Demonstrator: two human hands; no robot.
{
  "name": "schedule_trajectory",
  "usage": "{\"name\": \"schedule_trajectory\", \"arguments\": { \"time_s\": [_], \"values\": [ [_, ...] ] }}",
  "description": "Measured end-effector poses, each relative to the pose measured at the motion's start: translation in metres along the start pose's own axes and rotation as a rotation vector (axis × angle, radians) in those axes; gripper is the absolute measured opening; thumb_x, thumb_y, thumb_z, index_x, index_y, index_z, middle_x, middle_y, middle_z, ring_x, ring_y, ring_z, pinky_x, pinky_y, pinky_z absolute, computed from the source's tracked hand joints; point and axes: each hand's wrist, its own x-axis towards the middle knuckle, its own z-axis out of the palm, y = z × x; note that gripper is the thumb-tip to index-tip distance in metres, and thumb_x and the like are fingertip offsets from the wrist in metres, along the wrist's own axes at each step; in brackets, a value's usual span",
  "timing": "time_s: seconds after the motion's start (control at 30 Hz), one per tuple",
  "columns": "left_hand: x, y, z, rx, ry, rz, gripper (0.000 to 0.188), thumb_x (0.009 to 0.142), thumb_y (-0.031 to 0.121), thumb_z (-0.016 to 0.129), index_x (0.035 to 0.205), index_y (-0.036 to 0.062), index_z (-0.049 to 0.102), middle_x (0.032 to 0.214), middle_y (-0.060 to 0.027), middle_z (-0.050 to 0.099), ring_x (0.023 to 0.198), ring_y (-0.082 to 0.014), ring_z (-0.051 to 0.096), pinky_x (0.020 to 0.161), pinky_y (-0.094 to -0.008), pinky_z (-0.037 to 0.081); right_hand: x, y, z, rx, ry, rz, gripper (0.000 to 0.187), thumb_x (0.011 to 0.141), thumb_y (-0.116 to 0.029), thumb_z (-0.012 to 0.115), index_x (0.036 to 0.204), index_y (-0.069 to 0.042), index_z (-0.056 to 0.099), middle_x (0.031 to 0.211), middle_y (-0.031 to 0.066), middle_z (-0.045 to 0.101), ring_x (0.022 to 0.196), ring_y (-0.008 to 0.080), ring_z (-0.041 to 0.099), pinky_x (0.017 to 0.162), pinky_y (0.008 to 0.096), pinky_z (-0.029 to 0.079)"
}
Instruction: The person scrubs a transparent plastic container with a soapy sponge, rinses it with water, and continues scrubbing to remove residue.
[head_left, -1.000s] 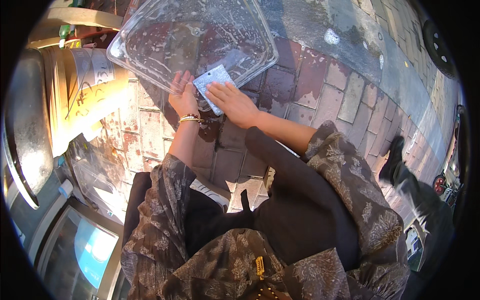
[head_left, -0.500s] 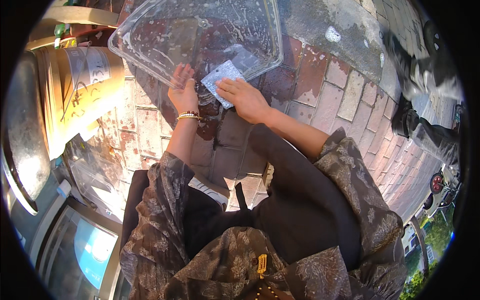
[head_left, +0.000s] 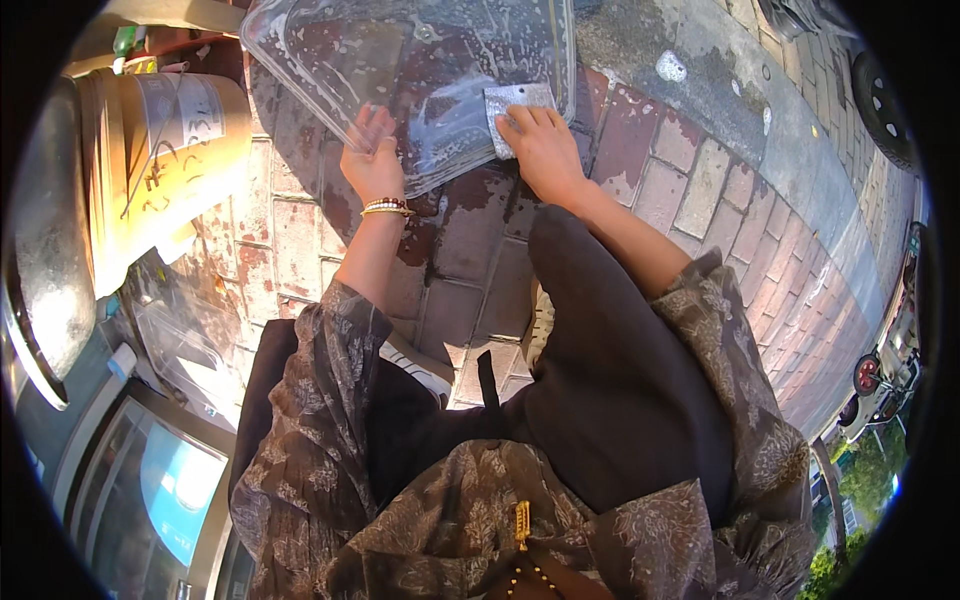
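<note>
A clear plastic tub (head_left: 330, 60), streaked with white suds, is held tilted above the paving at the top. My left hand (head_left: 372, 160) grips its near-left edge; the fingers show through the clear plastic, the thumb lying nearer me. A beaded bracelet (head_left: 387, 207) circles that wrist. At the tub's right side my right hand (head_left: 545, 150) presses a silvery grey scouring pad (head_left: 518, 97) against the plastic, fingers bent over the pad's near-right part. Foamy smears (head_left: 450, 118) lie on the plastic between the two hands.
Wet brick paving (head_left: 480, 235) spreads below the tub. To the left stand a yellow-orange bucket (head_left: 190, 150) and a rounded metal vessel (head_left: 50, 240). A glass-fronted cabinet (head_left: 150, 490) is at the lower left. A vehicle wheel (head_left: 880, 110) shows at the upper right.
My right hand has slid the scouring pad right and away from me across the plastic. The tub sits slightly farther right in view. My left hand keeps its grip.
</note>
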Motion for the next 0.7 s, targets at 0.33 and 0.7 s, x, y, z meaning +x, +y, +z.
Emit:
{"name": "schedule_trajectory", "arguments": {
  "time_s": [0.33, 0.7],
  "values": [
    [0.002, 0.005, 0.007, 0.028, 0.027, 0.04, 0.057, 0.083, -0.02, 0.047, 0.137, -0.003, 0.049, 0.129, -0.0188, 0.062, 0.116, -0.0282, 0.063, 0.091, -0.0305, 0.052, -0.011, -0.01, 0.003, -0.055, 0.006, 0.081, 0.024, 0.085, -0.01, 0.057, 0.107, -0.006, 0.066, 0.108, 0.0064, 0.058, 0.106, 0.0227, 0.056, 0.097, 0.0408, 0.042],
    [-0.002, 0.016, 0.02, 0.018, 0.039, 0.059, 0.057, 0.079, -0.021, 0.04, 0.133, -0.0073, 0.051, 0.132, -0.021, 0.059, 0.12, -0.0287, 0.061, 0.103, -0.0349, 0.048, 0.003, 0.006, -0.008, -0.099, -0.162, 0.05, 0.022, 0.084, -0.009, 0.057, 0.103, -0.003, 0.065, 0.107, 0.0076, 0.059, 0.109, 0.0239, 0.056, 0.091, 0.0366, 0.043]
  ]
}}
